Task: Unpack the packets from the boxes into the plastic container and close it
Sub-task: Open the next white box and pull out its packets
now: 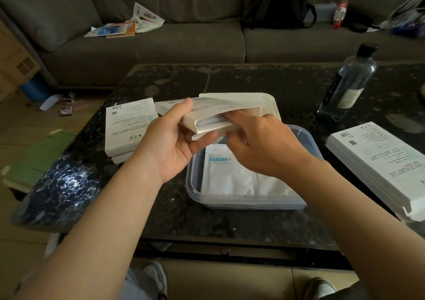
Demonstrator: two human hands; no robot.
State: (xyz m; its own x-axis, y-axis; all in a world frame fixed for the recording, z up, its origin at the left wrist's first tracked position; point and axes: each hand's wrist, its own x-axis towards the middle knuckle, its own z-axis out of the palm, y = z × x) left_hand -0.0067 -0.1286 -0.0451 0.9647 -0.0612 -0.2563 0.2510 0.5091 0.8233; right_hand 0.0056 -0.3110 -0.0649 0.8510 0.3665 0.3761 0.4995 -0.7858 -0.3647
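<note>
Dark table (253, 81); left hand (174, 143) grips box (220, 113); right hand (259, 145) inside.

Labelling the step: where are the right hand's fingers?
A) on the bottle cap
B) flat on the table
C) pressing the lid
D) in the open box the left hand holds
D: the right hand reaches into the open end of the box that the left hand grips.

A home living room: a grey sofa (161, 44) runs beyond the hands (177, 145), a backpack (279, 3) and papers (128, 24) on it, and a low dark table (253, 81) lies under them.
</note>
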